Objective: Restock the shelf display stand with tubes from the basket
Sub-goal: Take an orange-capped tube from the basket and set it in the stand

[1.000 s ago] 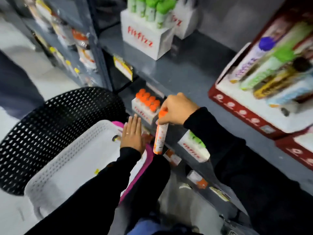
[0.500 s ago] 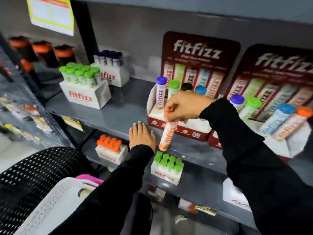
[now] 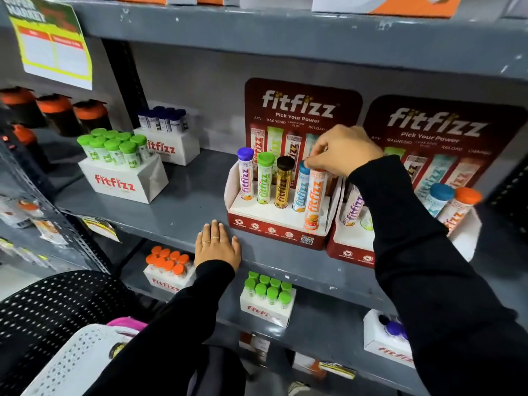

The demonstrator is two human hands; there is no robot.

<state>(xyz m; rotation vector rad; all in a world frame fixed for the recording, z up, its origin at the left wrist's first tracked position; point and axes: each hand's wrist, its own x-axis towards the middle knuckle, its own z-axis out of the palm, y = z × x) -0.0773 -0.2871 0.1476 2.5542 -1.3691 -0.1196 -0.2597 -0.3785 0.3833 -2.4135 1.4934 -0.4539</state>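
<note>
The right hand (image 3: pixel 344 150) pinches the cap end of the orange tube (image 3: pixel 314 200), whose base sits at the rightmost front slot of the red display stand (image 3: pixel 274 235). The tube looks light, rigid and smooth-sided (so slippery), and the cap is probably the surest hold. Just left of it stands the blue-capped tube (image 3: pixel 300 192), touching or nearly so, which crowds the fingers. The left hand (image 3: pixel 218 245) lies flat, fingers extended, on the shelf edge (image 3: pixel 171 224) just left of the stand. The white basket (image 3: pixel 71 364) sits well below.

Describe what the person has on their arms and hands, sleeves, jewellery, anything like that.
Both arms wear long, plain black sleeves reaching the wrists. The left hand is bare apart from thin rings on two fingers. The right hand is bare, with no ring or watch visible from this view.
</note>
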